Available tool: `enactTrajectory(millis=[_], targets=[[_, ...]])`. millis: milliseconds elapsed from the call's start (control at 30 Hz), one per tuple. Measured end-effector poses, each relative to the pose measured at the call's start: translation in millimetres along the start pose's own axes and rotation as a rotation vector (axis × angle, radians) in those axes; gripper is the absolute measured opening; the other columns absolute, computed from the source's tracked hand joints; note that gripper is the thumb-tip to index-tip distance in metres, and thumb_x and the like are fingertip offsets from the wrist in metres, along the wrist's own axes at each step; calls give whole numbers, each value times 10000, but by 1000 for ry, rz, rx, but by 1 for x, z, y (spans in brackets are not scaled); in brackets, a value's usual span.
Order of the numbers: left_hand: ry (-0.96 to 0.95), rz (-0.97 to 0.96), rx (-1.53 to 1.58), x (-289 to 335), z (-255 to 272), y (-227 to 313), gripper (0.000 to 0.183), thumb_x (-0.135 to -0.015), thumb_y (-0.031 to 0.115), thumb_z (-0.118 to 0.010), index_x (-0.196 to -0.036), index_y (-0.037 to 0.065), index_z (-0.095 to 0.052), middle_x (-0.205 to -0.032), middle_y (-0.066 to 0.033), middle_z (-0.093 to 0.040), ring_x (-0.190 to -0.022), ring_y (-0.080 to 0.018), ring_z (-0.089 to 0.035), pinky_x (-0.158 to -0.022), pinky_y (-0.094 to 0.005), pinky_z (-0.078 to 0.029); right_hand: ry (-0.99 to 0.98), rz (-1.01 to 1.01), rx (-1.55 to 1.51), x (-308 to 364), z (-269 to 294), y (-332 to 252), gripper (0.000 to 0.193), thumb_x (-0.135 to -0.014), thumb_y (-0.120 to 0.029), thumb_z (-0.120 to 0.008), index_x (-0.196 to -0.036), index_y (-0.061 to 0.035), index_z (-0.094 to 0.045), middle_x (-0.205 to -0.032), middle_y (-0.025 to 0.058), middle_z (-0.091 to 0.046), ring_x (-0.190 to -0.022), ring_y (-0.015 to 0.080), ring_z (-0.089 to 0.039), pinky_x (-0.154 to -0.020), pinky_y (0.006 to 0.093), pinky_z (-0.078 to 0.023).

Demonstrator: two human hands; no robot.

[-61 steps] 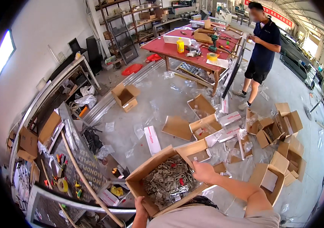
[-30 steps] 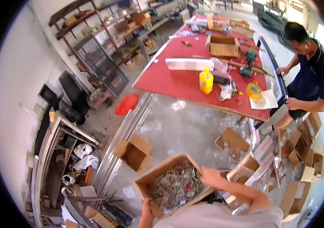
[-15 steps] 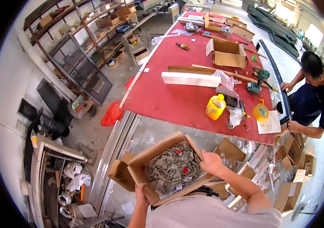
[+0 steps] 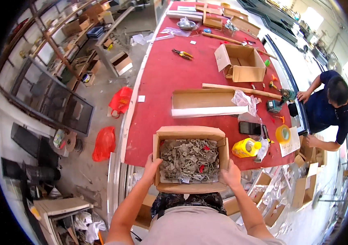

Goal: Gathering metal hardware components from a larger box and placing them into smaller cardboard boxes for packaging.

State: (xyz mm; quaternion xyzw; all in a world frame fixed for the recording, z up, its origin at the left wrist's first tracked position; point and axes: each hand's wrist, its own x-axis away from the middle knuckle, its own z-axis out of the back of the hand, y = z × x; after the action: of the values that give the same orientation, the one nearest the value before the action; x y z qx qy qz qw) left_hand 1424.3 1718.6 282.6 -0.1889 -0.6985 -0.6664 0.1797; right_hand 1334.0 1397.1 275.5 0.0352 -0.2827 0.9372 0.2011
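Note:
Both of my hands carry a cardboard box [image 4: 190, 188] in front of my waist, at the near edge of the red table. Inside it lies a heap of small metal fittings [image 4: 190, 159], with a few red pieces among them. My left hand [image 4: 151, 168] grips the box's left wall, fingers behind it. On the opposite wall my right hand [image 4: 232, 174] is closed round the cardboard. A yellow bottle [image 4: 245, 148] stands on the table just beyond my right hand. The box is held roughly level and its top is uncovered.
On the red table [image 4: 157, 94] are a long white-fronted carton [image 4: 208, 111], another cardboard box [image 4: 247, 73], pliers [image 4: 182, 54], a cordless drill [image 4: 282, 100], a phone [image 4: 249, 128] and yellow tape [image 4: 282, 133]. A co-worker [image 4: 329, 102] handles a dark frame at the right. Red bags [image 4: 104, 143] lie on the floor.
The box has risen, levelled and come over the table's near edge. My left hand has shifted up along its side. The view has turned, and the yellow bottle appears tilted differently.

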Motion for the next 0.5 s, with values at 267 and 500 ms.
enactTrajectory(millis=[267, 500], targets=[[167, -69, -80, -120, -2, 90, 533, -867, 418, -569, -1202, 9, -500, -1131, -108, -571, -1063, -192, -517, -942, -313, -376, -16, -274, -46, -12, -14, -24, 404, -739, -181, -569, -1104, -24, -497, -789, 259, -610, -758, 436, -597, -686, 504, -466], [-126, 126, -657, -273, -71, 89, 608, -787, 461, -640, -1116, -42, -548, -1059, -183, -616, -987, -287, -579, -830, -378, -454, -182, -252, -21, -38, 2, -31, 502, -729, -181, -591, -1178, 3, -463, -717, 227, -608, -670, 403, -609, -610, 493, -478]])
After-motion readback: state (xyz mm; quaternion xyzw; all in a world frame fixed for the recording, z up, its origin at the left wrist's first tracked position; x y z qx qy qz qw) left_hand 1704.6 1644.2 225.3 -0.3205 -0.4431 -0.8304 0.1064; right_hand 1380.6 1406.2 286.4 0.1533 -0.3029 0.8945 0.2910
